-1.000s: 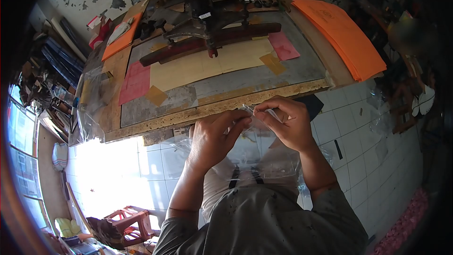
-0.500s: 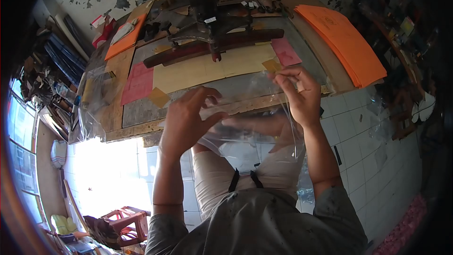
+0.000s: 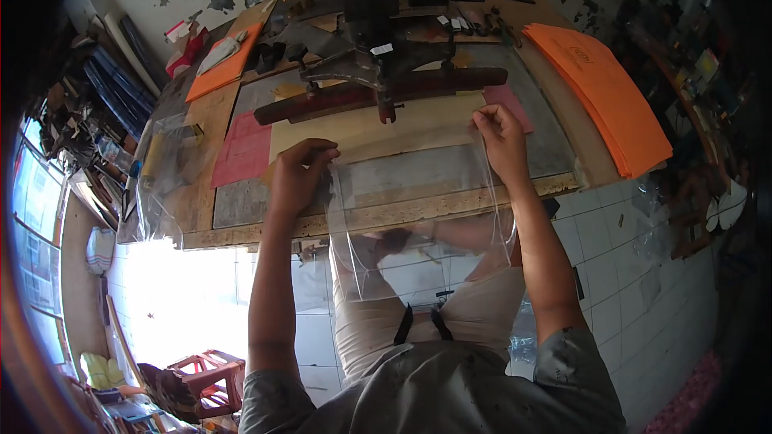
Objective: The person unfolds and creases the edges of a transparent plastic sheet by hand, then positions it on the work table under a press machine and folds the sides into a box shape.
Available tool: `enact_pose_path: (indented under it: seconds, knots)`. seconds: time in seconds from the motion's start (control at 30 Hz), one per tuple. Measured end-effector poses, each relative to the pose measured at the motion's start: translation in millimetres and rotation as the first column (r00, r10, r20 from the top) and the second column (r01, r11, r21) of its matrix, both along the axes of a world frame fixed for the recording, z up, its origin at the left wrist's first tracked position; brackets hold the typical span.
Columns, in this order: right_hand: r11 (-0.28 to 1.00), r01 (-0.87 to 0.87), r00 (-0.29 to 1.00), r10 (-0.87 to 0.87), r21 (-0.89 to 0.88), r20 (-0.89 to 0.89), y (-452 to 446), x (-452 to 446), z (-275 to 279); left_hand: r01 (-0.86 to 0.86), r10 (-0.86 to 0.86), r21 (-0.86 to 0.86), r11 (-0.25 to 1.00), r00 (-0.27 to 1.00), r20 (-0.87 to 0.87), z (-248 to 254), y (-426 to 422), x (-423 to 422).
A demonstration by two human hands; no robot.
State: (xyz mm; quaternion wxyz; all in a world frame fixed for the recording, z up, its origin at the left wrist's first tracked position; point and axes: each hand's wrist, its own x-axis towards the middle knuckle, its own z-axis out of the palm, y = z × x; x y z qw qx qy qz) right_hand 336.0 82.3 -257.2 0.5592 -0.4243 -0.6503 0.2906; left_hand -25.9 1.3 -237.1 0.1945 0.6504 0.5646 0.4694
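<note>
A clear plastic sheet (image 3: 418,193) hangs stretched between my hands, over the front edge of the table and my lap. My left hand (image 3: 304,173) pinches its upper left corner. At the upper right corner, my right hand (image 3: 500,141) pinches the sheet between thumb and fingers. Behind it, a pale yellow paper strip (image 3: 402,127) lies on the grey board (image 3: 241,202), with pink paper (image 3: 243,149) at its left end. Over the strip stands a dark press with a long reddish-brown bar (image 3: 322,100).
Orange sheets (image 3: 603,88) are stacked at the table's right. Another orange stack (image 3: 225,64) lies at the back left with a pale object on it. Crumpled clear plastic (image 3: 165,185) hangs over the left corner. A red stool (image 3: 213,382) stands on the floor at lower left.
My hands have moved apart from near each other, opening the plastic sheet out between them. My left hand has closed on its left corner. The view has shifted slightly.
</note>
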Motion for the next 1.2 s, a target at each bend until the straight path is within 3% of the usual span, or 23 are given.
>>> enact_pose_path:
  seconds: [0.13, 0.23, 0.63, 0.73, 0.93, 1.2]
  knots:
    - [0.997, -0.038, 0.998, 0.034, -0.071, -0.055, -3.0, -1.6, 6.9, 0.013, -0.007, -0.064, 0.998, 0.996, 0.087, 5.5, -6.3, 3.8]
    - [0.993, -0.045, 0.998, 0.039, -0.112, -0.053, -1.9, 0.6, 4.6, 0.065, -0.05, -0.049, 0.997, 0.963, 0.264, -9.4, 0.2, -3.2]
    - [0.99, -0.01, 0.999, 0.005, -0.138, -0.042, -3.0, 0.3, 4.9, 0.024, 0.014, -0.117, 0.993, 0.948, 0.317, 1.4, -5.9, -4.1]
    - [0.99, -0.014, 0.998, 0.005, -0.137, -0.065, -3.1, -0.5, 5.0, -0.039, 0.076, -0.173, 0.984, 0.973, 0.216, 7.7, -7.7, -3.8]
    - [0.987, -0.004, 0.997, -0.009, -0.16, -0.08, -3.9, -0.1, 6.2, -0.078, 0.102, -0.145, 0.986, 0.981, 0.165, 11.8, -10.8, -0.3]
    - [0.98, 0.024, 0.997, -0.039, -0.197, -0.072, -4.1, 2.1, 8.3, -0.006, 0.026, -0.072, 0.997, 0.961, 0.276, 2.1, -6.4, -3.4]
